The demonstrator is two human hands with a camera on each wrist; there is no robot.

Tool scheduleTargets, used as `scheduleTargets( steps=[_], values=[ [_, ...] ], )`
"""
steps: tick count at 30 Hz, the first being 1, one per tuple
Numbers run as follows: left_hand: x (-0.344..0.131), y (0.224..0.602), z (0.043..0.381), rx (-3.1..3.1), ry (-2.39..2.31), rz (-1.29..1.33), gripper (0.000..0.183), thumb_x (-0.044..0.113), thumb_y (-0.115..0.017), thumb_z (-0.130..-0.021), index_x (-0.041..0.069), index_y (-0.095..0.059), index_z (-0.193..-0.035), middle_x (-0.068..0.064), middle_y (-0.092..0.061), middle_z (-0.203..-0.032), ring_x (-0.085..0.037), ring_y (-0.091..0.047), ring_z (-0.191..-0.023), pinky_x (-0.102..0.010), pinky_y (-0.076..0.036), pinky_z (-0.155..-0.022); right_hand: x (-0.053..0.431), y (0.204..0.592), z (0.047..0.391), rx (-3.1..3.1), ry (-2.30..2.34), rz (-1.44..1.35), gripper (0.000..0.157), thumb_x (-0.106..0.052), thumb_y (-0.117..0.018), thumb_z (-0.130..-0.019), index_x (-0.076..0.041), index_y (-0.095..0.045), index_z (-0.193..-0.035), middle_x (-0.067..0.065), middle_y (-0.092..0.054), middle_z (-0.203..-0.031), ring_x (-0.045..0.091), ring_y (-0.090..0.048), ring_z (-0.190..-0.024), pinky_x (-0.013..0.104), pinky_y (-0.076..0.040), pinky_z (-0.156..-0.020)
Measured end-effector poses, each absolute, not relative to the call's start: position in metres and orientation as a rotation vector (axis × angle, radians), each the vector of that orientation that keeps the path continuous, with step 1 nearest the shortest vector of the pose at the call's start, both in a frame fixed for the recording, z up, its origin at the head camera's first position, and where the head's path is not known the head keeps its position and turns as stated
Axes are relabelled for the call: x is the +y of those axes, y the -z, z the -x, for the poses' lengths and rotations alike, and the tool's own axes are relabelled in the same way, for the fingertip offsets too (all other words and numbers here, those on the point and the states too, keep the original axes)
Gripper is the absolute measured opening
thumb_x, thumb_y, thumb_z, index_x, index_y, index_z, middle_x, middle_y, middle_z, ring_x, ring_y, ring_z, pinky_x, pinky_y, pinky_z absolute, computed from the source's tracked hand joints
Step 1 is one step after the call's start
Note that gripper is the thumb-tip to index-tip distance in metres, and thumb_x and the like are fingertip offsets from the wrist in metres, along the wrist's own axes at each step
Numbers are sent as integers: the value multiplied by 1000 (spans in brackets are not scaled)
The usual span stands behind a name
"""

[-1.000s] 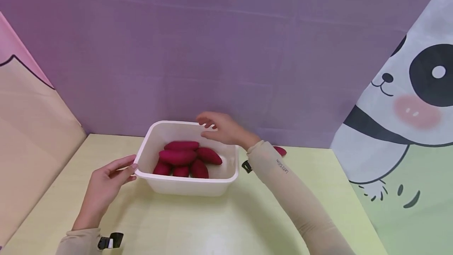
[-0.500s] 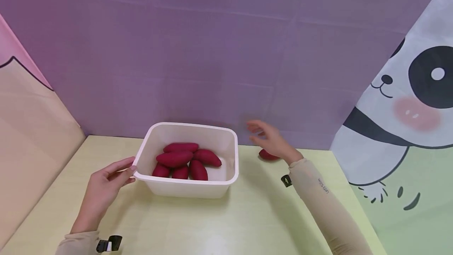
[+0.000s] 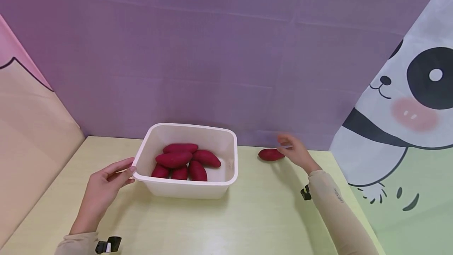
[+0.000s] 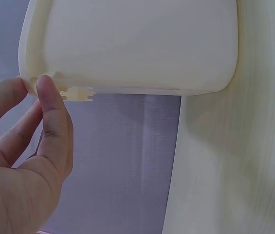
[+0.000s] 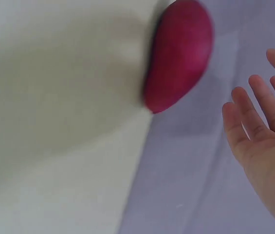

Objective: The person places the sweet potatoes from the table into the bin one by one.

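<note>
A white plastic bin (image 3: 187, 190) stands on the table, holding several red-purple sweet potatoes (image 3: 174, 159). My left hand (image 3: 105, 182) pinches its left rim between thumb and fingers; the left wrist view shows the thumb against the bin's wall (image 4: 142, 46). To the right of the bin, one more sweet potato (image 3: 269, 155) lies on the table close to the back wall. My right hand (image 3: 298, 154) hovers at its right end, fingers spread and holding nothing. In the right wrist view a gap shows between that sweet potato (image 5: 182, 54) and the fingertips (image 5: 229, 111).
Purple cloth (image 3: 212, 50) hangs right behind the table (image 3: 212, 223). A cloth with a panda print (image 3: 421, 121) borders the right side, and a beige and pink one (image 3: 32, 141) the left. Both wrists wear black camera mounts.
My right hand has swung right from over the bin, past the lone sweet potato to its right end, uncovering it. My left hand has stayed on the bin's rim.
</note>
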State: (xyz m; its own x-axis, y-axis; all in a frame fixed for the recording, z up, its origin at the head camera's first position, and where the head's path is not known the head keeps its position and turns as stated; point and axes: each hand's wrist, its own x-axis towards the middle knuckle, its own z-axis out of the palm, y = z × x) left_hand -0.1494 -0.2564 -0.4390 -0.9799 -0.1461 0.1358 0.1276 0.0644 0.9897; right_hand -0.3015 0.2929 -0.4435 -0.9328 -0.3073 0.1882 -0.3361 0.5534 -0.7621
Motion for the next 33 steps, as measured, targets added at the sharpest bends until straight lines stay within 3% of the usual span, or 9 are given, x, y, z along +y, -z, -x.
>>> scheduleTargets(
  steps=[16,33],
  values=[
    [-256,436,148,-2138,2038,-23,40,6,-73,-93,-9,-63,-128,12,-70,-110,-7,-69,-87,-26,-62,-75,313,483,308,-2842,-1480,-548,54,3,-69,-90,13,-46,-138,35,-49,-137,52,-48,-124,63,-44,-104],
    [-256,437,149,-2164,2006,-23,41,9,-74,-93,-9,-63,-128,13,-70,-112,-6,-68,-89,-26,-62,-76,308,494,310,-2929,-1483,-423,57,-2,-73,-88,8,-50,-139,25,-56,-133,43,-54,-119,53,-47,-101]
  ],
)
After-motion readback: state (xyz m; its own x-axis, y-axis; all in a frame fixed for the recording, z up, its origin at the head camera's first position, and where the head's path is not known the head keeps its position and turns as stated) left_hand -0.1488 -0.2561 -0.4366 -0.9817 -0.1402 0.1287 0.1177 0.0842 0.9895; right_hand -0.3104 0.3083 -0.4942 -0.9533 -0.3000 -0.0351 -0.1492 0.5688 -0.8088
